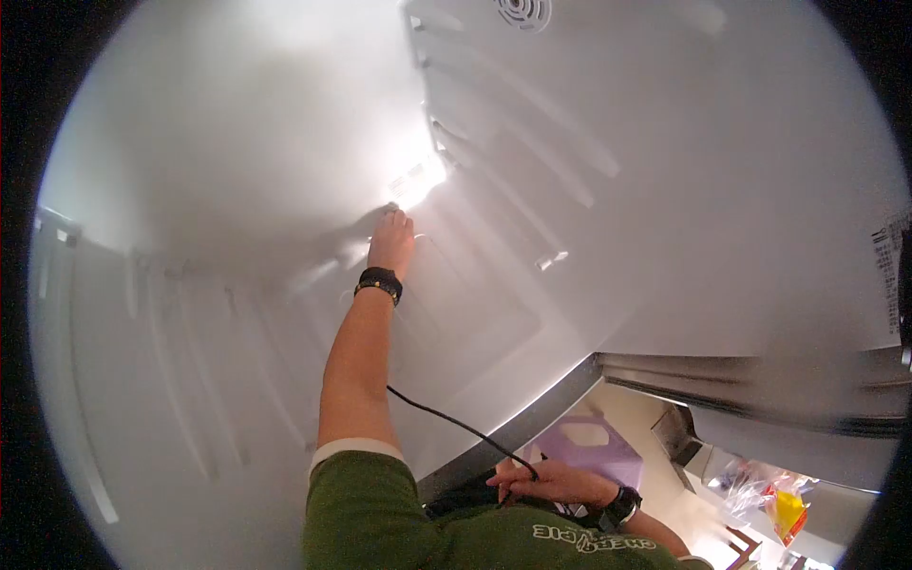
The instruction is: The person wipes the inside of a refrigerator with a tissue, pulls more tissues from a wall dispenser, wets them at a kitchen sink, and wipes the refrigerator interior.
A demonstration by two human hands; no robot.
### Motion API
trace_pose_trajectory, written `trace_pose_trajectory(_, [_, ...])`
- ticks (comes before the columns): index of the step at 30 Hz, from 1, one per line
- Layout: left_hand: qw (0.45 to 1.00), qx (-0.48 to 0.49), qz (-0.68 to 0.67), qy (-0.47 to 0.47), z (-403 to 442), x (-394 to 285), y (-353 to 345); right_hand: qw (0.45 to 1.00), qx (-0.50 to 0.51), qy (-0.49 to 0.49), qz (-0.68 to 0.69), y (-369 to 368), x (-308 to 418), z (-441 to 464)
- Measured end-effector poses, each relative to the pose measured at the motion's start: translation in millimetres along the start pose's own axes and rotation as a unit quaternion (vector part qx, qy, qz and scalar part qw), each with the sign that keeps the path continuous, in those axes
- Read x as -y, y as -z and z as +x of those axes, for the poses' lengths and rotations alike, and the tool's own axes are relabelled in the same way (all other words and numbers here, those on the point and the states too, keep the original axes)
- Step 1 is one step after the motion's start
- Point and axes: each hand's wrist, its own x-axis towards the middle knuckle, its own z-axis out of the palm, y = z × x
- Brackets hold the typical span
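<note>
My left hand (391, 242), with a dark beaded bracelet at the wrist, reaches deep into a white refrigerator interior (484, 313). Its fingers are curled together at the back, just below a bright glare on a small printed label (415, 180). Whatever those fingers hold, if anything, is hidden. A thin black cable (446, 416) runs from behind my left forearm down to my right hand (560, 483). Near my waist, that hand is closed on the cable, and a dark watch sits on its wrist.
Ribbed side walls and a round vent (522, 9) surround my left arm. The refrigerator door's seal (722, 375) is at the right. Beyond the front edge stand a purple stool (594, 451) and a clear plastic bag (746, 484) with a yellow and red packet.
</note>
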Motion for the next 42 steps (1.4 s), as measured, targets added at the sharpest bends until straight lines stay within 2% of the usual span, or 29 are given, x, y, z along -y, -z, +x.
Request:
trace_pose_trajectory(3, [0.999,-0.049,0.005,-0.012,-0.6,-0.1,-8.9,0.999,0.009,-0.01,0.046,-0.1,-7.9,-0.6])
trace_pose_trajectory(6, [0.999,-0.026,-0.033,0.021,7.5,2.4,-16.8,0.998,0.022,-0.022,0.059,-4.5,-11.8,-4.3])
trace_pose_trajectory(10, [0.96,-0.011,-0.23,0.156,2.8,-6.0,-11.0,0.999,0.013,-0.049,0.014,-2.5,4.8,-7.5])
trace_pose_trajectory(13, [0.93,-0.006,-0.355,0.09,7.0,-19.3,-11.8,0.999,0.003,-0.036,0.025,-7.7,3.0,-6.2])
trace_pose_trajectory(16, [0.931,-0.09,-0.347,0.066,40.1,-46.0,2.3,0.998,0.017,-0.049,0.019,-4.5,7.8,-3.5])
trace_pose_trajectory(19, [0.956,-0.037,-0.276,0.096,67.0,-46.3,-14.0,0.999,0.013,-0.053,0.006,-2.2,6.9,-3.8])
trace_pose_trajectory(20, [0.959,-0.03,-0.273,0.073,67.7,-39.8,-24.0,0.998,0.004,-0.053,0.021,-2.1,-2.2,-5.3])
trace_pose_trajectory(23, [0.987,-0.052,-0.14,0.053,59.7,-44.5,-36.5,0.998,-0.004,-0.055,-0.003,1.2,-2.6,-8.7])
trace_pose_trajectory(26, [0.992,-0.059,-0.092,0.067,54.9,-43.6,-24.0,0.998,-0.002,-0.033,-0.054,0.2,-15.0,-7.3])
trace_pose_trajectory(29, [0.973,0.122,-0.12,0.158,39.7,-35.5,-9.1,0.999,-0.004,-0.019,-0.041,-2.8,-3.0,-8.0])
trace_pose_trajectory(30, [0.994,-0.049,-0.035,0.095,21.9,-35.5,-17.5,0.999,-0.004,-0.018,-0.026,-3.7,2.6,-8.3])
trace_pose_trajectory(33, [0.996,-0.015,-0.045,0.073,14.6,-20.6,-13.7,0.999,0.007,0.008,-0.033,-5.6,-13.0,-8.9])
trace_pose_trajectory(34, [0.997,-0.011,-0.026,0.072,14.4,-20.1,-3.0,0.999,0.007,-0.011,-0.034,-8.1,-10.8,-12.4])
trace_pose_trajectory(36, [0.99,0.0,-0.102,0.097,5.7,-13.2,-5.1,0.998,0.006,-0.042,-0.039,-6.3,1.7,-15.0])
trace_pose_trajectory(37, [0.984,0.006,-0.139,0.109,0.2,-10.9,-6.2,0.999,0.005,-0.024,-0.026,-5.9,-1.4,-15.7])
trace_pose_trajectory(38, [0.98,-0.009,-0.159,0.122,-3.8,-23.4,18.7,1.0,0.005,-0.005,-0.012,-5.7,-7.8,-15.6])
trace_pose_trajectory(41, [0.98,0.055,-0.169,0.087,-16.0,-44.0,29.9,0.999,0.008,0.03,-0.007,-11.5,-8.5,-14.6])
trace_pose_trajectory(42, [0.98,0.036,-0.164,0.108,-22.9,-58.9,24.8,0.999,0.007,0.038,-0.015,-12.3,-5.9,-13.2])
